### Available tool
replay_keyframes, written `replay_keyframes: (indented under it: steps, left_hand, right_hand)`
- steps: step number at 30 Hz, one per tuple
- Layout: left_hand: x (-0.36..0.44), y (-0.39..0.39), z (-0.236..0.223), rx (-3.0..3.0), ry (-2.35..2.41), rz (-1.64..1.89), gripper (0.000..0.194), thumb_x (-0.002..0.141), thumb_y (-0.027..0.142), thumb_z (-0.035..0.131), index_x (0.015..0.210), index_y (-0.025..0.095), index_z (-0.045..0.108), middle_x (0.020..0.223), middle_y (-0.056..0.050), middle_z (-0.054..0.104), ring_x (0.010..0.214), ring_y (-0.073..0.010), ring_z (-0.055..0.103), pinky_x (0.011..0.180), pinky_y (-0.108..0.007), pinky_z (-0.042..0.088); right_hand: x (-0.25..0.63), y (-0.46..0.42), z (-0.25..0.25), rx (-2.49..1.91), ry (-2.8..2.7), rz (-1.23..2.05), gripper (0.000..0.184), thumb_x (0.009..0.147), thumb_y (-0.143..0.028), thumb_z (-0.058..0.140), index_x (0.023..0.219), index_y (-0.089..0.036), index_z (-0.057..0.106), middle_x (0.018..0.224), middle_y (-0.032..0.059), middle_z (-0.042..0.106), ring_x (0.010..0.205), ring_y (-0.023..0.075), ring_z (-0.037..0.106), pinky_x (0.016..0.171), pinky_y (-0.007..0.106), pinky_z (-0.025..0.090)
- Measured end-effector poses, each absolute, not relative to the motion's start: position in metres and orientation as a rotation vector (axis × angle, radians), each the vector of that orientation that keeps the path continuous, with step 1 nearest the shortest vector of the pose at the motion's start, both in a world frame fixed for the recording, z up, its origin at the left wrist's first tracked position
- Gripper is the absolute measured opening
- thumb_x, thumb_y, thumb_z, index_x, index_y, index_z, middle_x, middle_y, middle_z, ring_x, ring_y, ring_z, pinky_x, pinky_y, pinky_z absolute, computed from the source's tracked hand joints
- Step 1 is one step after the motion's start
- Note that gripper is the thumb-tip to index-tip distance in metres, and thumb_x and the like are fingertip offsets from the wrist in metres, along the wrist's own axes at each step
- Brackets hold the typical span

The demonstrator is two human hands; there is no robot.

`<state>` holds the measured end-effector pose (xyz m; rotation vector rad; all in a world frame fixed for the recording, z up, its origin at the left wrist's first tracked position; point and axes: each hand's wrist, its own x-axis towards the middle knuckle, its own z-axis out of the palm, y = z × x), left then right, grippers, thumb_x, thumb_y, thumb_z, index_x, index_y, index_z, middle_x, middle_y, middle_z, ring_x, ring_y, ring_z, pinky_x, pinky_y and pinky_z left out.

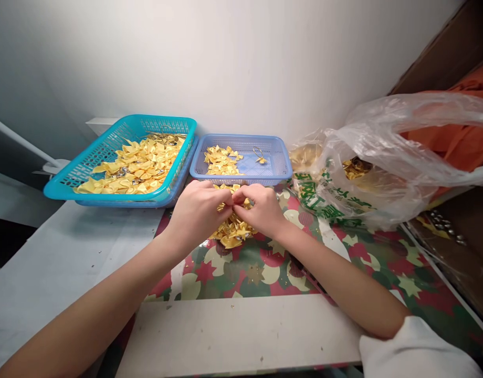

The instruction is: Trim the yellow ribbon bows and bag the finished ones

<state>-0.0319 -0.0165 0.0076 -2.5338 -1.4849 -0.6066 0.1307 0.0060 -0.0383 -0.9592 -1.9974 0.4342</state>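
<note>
My left hand (202, 207) and my right hand (261, 210) meet at the fingertips, both pinched closed. Whatever they grip is too small and covered to make out. Directly beneath them lies a pile of yellow ribbon bows (231, 239), some with gold ties and silvery bits showing, on a patterned sheet (257, 278). Just beyond my hands stands a blue basket (241, 181) with more yellow bows (221, 160) at its left. A single bow with a gold wire loop (260, 157) lies in that basket's right part.
To the left, a turquoise basket (54, 189) full of yellow bows sits on another blue basket. A clear plastic bag (391, 152) with green print and gold pieces slumps at the right, beside orange cloth (462, 142). The white wall (241, 63) rises behind.
</note>
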Motion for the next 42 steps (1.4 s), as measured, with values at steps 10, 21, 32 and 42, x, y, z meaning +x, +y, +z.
replay_keyframes:
  steps: [10,21,32,42]
  left_hand:
    - [-0.033,-0.017,0.009,-2.521,-1.667,-0.671,0.012,0.074,0.024,0.062,0.066,0.022,0.072,0.054,-0.001,0.060,0.055,-0.0165,0.053,0.056,-0.027,0.035]
    - [-0.032,-0.020,0.012,-2.494,-1.754,-0.697,0.013,0.072,0.023,0.062,0.066,0.022,0.073,0.057,-0.001,0.066,0.055,-0.0164,0.056,0.055,-0.027,0.036]
    - [-0.035,-0.015,0.013,-2.486,-1.751,-0.661,0.009,0.070,0.022,0.066,0.064,0.022,0.073,0.056,-0.001,0.064,0.057,-0.0184,0.057,0.058,-0.029,0.036]
    - [-0.036,-0.012,0.011,-2.495,-1.681,-0.676,0.009,0.072,0.022,0.068,0.063,0.022,0.071,0.058,-0.002,0.066,0.063,-0.0206,0.060,0.063,-0.031,0.040]
  right_hand:
    - [0.125,0.004,-0.044,-1.013,-1.909,0.463,0.013,0.076,-0.010,0.061,0.071,-0.021,0.066,0.074,0.0000,0.073,0.074,0.0175,0.066,0.074,0.030,0.046]
    - [0.126,0.010,-0.044,-0.975,-2.004,0.460,0.014,0.075,-0.008,0.059,0.069,-0.021,0.059,0.072,-0.0003,0.071,0.071,0.0167,0.063,0.075,0.029,0.044]
    - [0.126,0.016,-0.029,-1.020,-1.800,0.899,0.010,0.066,-0.008,0.064,0.064,-0.018,0.066,0.068,-0.0008,0.071,0.068,0.0142,0.065,0.066,0.026,0.049]
    - [0.127,0.026,-0.023,-1.000,-1.531,1.442,0.012,0.066,-0.014,0.073,0.070,-0.017,0.062,0.070,-0.0004,0.067,0.067,0.0114,0.064,0.066,0.026,0.053]
